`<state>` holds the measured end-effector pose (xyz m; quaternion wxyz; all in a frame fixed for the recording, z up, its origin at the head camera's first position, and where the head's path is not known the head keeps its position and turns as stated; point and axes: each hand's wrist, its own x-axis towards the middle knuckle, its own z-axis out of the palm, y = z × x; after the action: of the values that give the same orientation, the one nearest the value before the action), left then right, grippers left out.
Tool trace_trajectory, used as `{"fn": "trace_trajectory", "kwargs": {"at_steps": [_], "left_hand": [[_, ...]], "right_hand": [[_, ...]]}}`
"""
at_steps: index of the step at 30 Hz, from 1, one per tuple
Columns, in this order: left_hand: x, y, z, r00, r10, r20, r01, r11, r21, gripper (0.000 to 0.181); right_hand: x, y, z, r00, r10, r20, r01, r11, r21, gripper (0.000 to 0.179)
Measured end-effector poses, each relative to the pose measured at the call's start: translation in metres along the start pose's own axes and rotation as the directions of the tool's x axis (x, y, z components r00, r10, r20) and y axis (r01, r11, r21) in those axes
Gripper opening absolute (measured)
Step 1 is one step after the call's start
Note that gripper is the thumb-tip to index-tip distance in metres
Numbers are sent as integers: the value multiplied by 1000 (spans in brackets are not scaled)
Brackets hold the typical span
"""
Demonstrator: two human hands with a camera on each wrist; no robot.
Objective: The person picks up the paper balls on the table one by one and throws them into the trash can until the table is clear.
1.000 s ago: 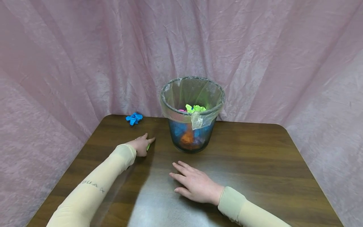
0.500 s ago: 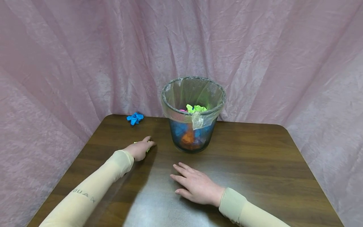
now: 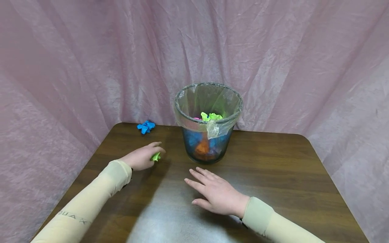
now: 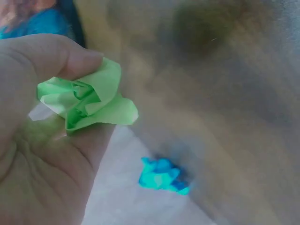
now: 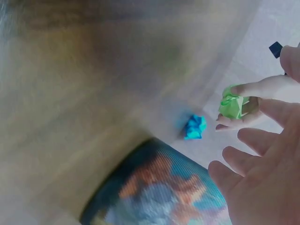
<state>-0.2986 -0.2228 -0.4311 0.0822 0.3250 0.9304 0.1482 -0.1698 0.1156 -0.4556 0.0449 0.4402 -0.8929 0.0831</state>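
Observation:
My left hand (image 3: pixel 139 157) pinches a crumpled ball of green paper (image 4: pixel 86 98) between thumb and fingers, left of the bin. In the head view only a bit of that ball shows under the fingers. My right hand (image 3: pixel 217 194) holds nothing; its fingers are spread, palm down, in front of the bin. The mesh waste bin (image 3: pixel 188 145), lined with a clear bag, contains crumpled paper in green, pink, orange and blue. A blue crumpled paper ball (image 3: pixel 146 127) lies near the table's back left corner, beyond my left hand.
The brown wooden table (image 3: pixel 273 162) has rounded back corners. A pink curtain (image 3: pixel 258 60) hangs right behind it and along both sides. The liner's knotted end (image 3: pixel 216 130) hangs over the bin's front rim.
My left hand has drawn back slightly to the left, gripping the green paper ball, which shows more now. My right hand has shifted a little right and forward. The blue ball stays put.

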Motion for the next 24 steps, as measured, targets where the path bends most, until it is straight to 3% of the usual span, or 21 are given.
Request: {"fn": "trace_trajectory", "kwargs": {"at_steps": [11,14,21,24], "left_hand": [[-18,34,-52,983,121,-136,-127,991,-34,47],[-20,44,-65,972,167,-167,-173,985,-21,43],[-23,70,-93,949,196,-246,-198,980,14,46],[-23,78,-104,932,221,-287,-219,975,37,49]], "right_hand": [[-14,-2,-47,999,-30,-22,29,998,-49,67],[-21,-3,-58,999,-36,-37,34,997,-64,67],[-39,2,-84,995,-39,-96,31,996,-86,68],[-45,7,-96,994,-32,-108,21,995,-102,69]]}}
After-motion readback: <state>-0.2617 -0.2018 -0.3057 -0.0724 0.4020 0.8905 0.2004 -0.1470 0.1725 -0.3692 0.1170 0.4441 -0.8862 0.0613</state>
